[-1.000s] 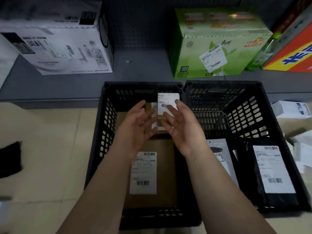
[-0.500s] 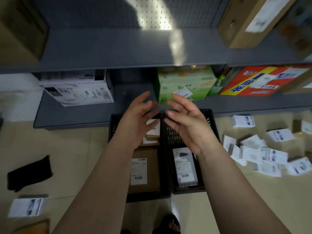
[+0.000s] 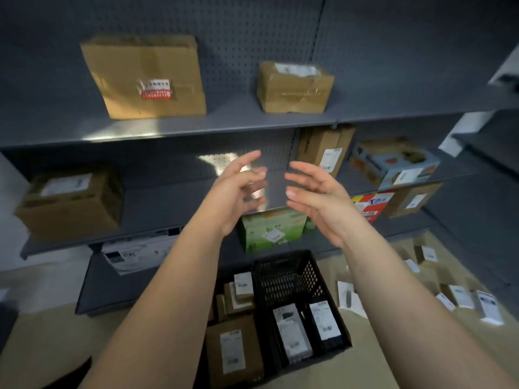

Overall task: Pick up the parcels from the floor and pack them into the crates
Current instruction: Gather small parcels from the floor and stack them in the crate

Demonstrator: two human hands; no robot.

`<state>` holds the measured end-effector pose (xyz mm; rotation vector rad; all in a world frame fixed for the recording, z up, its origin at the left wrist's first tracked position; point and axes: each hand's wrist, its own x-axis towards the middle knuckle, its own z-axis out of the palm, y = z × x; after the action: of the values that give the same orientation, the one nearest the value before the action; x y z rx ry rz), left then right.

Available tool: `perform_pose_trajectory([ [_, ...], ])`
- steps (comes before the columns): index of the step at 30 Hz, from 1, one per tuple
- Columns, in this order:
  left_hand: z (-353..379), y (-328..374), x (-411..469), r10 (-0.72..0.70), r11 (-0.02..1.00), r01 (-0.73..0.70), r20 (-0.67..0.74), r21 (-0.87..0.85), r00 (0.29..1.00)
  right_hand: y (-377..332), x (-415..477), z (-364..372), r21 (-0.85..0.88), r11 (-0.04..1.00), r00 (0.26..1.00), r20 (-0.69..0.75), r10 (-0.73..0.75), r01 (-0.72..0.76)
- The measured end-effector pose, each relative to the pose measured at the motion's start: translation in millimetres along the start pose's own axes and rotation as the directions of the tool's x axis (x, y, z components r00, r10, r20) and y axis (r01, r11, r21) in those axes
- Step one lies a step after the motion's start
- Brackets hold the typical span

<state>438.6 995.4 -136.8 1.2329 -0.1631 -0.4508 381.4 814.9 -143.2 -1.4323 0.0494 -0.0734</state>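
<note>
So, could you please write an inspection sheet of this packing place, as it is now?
Surface: beige floor; the crates stand on it.
Job's things: two black plastic lattice crates side by side; the left one holds brown cardboard parcels, the right one two labelled pouches; more white-labelled parcels lie on the floor to their right.
Clutter: a dark shape on the floor at lower left, unclear.
Grippers: left hand and right hand raised, open, holding nothing.
Cables: nothing seen.
Surroundings: grey metal shelving with brown cardboard boxes and a green carton.

I see brown labelled parcels [image 3: 233, 346] in the left crate [image 3: 235, 269], two flat bags [image 3: 292, 332] in the right crate [image 3: 286, 276], white parcels [image 3: 460, 296] scattered right.
</note>
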Motion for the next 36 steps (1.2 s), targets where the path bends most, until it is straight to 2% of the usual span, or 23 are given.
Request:
perform_pose_trajectory([
  [5,29,71,-40,0.138,0.986,-0.147,0.114,0.072,0.984,-79,-42,19,-0.009,0.988,0.987,-0.028,-0.156,0.156],
  [9,46,104,-68,0.206,0.972,-0.223,0.186,0.074,0.961,-117,-80,22,-0.049,0.97,0.964,-0.109,-0.242,0.238],
  [14,75,123,-84,0.277,0.953,-0.297,0.246,0.051,0.929,-154,-124,14,-0.119,0.948,0.926,-0.21,-0.315,0.296],
  [20,123,128,-86,0.289,0.949,-0.315,0.364,0.013,0.885,-175,-160,-9,-0.174,0.925,0.868,-0.322,-0.378,0.338],
  [28,219,114,-63,0.285,0.944,-0.33,0.47,0.014,0.835,-205,-185,-91,-0.242,0.897,0.794,-0.419,-0.44,0.369],
  [36,345,97,-28,0.273,0.946,-0.325,0.533,0.004,0.801,-244,-209,-225,-0.282,0.878,0.756,-0.448,-0.477,0.386],
])
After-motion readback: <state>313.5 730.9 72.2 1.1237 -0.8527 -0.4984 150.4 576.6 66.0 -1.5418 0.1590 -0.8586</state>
